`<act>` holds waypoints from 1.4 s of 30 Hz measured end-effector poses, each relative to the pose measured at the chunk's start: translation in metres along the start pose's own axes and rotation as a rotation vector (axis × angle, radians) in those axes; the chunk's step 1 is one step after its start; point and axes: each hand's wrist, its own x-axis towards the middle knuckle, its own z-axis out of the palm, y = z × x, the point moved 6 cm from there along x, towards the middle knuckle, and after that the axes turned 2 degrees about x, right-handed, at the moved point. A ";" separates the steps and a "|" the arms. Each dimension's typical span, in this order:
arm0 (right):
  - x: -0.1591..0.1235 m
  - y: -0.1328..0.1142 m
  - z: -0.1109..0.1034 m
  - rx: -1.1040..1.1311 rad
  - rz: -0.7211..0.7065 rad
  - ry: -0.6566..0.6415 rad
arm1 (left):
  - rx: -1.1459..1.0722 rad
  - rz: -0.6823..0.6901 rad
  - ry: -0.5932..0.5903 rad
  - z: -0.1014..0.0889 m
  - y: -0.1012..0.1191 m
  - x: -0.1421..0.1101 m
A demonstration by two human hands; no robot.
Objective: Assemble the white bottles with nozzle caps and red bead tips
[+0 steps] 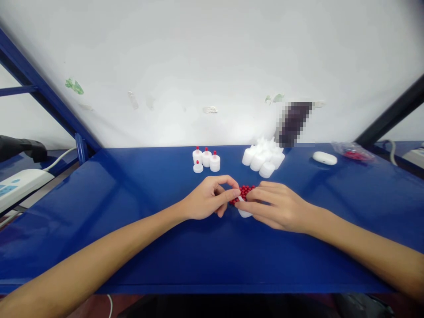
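My right hand [281, 205] is closed around a white plastic nozzle cap [245, 213], its narrow spout tilted up to the left. The thumb and index finger of my left hand [213, 197] are pinched together at the tip of that spout. Whatever they grip is hidden by the fingertips. Just behind both hands lies a cluster of small red tip caps [247, 190], partly covered by my fingers. Farther left stand several white nozzle caps with red tips [215, 162]. Beyond my right hand is a group of white nozzle caps [261, 158] without red tips.
The blue table [185, 256] meets a white wall at the back. A white oval case [324, 158] and a clear bag with red pieces [356, 153] lie at the back right. Blue frame posts rise on both sides, and a white power strip [24, 185] sits far left.
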 end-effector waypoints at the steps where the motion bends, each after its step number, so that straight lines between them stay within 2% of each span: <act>1: -0.001 0.001 0.000 0.013 0.007 0.003 | -0.005 0.015 0.009 -0.001 0.001 0.000; 4: -0.004 0.004 0.001 0.072 0.050 0.025 | 0.112 0.156 0.085 -0.004 0.010 0.000; 8: -0.008 0.013 0.002 0.145 0.173 0.084 | 0.461 0.402 0.200 -0.005 0.027 -0.006; 11: -0.007 0.016 0.001 0.119 0.241 0.091 | 0.659 0.460 0.218 0.000 0.030 -0.010; 14: -0.003 0.013 -0.001 0.055 0.229 0.078 | 0.773 0.492 0.220 0.005 0.028 -0.011; 17: -0.001 0.009 -0.001 0.013 0.217 0.070 | 0.787 0.560 0.248 0.009 0.028 -0.011; 20: -0.003 0.012 -0.005 0.006 0.271 0.128 | 0.757 0.630 0.276 0.012 0.029 -0.013; 22: -0.005 0.016 -0.006 -0.005 0.324 0.150 | 0.760 0.631 0.265 0.014 0.028 -0.014; 25: -0.004 0.018 -0.004 -0.032 0.350 0.091 | 0.819 0.612 0.215 0.018 0.027 -0.015; 27: 0.000 0.014 -0.004 -0.049 0.303 0.062 | 0.878 0.628 0.192 0.022 0.026 -0.016; 30: 0.006 0.005 -0.006 -0.074 0.201 0.068 | 0.946 0.735 0.183 0.028 0.028 -0.018; 33: 0.008 0.001 -0.007 -0.047 0.169 0.076 | 0.968 0.826 0.181 0.035 0.030 -0.020; 42: 0.004 -0.003 -0.005 0.037 0.133 0.138 | 0.989 0.819 0.101 0.046 0.031 -0.019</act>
